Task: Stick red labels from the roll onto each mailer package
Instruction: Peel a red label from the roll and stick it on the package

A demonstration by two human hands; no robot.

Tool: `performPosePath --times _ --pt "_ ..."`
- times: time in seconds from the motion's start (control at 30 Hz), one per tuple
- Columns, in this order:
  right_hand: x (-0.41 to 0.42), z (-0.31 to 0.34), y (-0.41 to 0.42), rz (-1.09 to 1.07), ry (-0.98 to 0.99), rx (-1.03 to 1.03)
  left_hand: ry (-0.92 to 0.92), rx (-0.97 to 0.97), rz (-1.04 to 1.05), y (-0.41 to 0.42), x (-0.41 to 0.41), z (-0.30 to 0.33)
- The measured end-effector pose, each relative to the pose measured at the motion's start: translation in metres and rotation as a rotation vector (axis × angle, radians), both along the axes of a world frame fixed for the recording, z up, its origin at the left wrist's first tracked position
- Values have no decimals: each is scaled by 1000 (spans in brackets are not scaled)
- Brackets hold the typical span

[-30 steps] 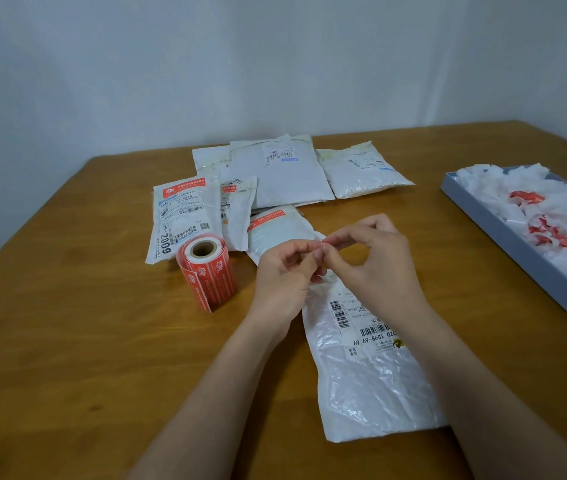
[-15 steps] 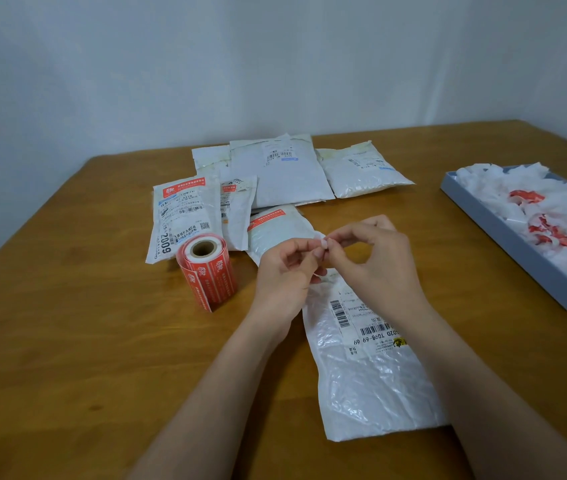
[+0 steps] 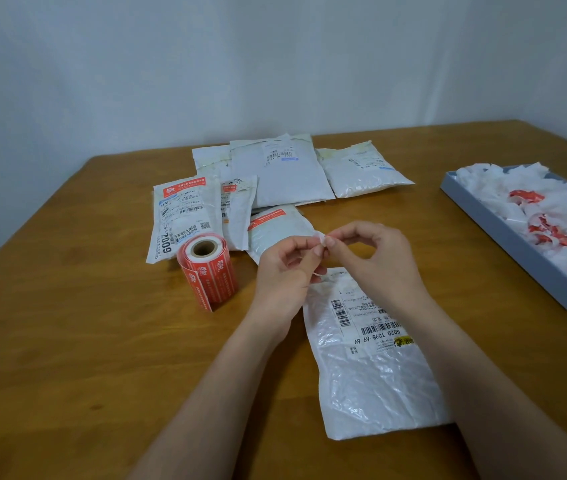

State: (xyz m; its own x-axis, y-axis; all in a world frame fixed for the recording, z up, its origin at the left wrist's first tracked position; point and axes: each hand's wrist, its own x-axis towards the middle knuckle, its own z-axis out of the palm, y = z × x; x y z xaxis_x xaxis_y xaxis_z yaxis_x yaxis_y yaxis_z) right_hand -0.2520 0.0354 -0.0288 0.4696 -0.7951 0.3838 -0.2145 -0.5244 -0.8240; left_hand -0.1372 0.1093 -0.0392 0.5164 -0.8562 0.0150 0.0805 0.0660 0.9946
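While both hands meet above the counter [image 3: 67, 341], we find the grip concentrated at the fingertips: the left hand [image 3: 284, 268] and the right hand [image 3: 375, 261] each pinch the same small pale piece [image 3: 320, 237], thumb against forefinger, the remaining fingers loosely curled. We judge this to be a label being parted from its backing, held up off the counter so that both edges can be worked. We cannot confirm its colour; only a whitish edge shows between the fingertips, and the rest is covered by the fingers.

Directly below the hands lies the near mailer [image 3: 372, 368], flat, barcode side up, with no red label visible on it. We judge it to be placed there as the next package to receive one. Its top edge is hidden behind the hands.

The label roll [image 3: 207, 271] stands on end just to the left of the left hand, loose tail hanging toward us, within easy reach.

Beyond it, the other mailers [image 3: 275, 181] lie overlapping; three carry red strips, while the three farther ones show none that we can see. Their print is too small to read.

At the right, a grey tray [image 3: 504, 237] holds crumpled white and red scraps, probably discarded backing; the frame edge cuts it off.
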Motion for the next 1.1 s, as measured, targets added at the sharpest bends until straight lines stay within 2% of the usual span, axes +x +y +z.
performPosePath --times 0.17,0.77,1.1 --pt "-1 2 0 29 -60 79 0 11 -8 1 0 1" --pt "-10 8 -14 -70 -399 636 80 86 42 1 1 4" --pt "-20 14 -23 -90 -508 771 82 101 48 1 1 5"
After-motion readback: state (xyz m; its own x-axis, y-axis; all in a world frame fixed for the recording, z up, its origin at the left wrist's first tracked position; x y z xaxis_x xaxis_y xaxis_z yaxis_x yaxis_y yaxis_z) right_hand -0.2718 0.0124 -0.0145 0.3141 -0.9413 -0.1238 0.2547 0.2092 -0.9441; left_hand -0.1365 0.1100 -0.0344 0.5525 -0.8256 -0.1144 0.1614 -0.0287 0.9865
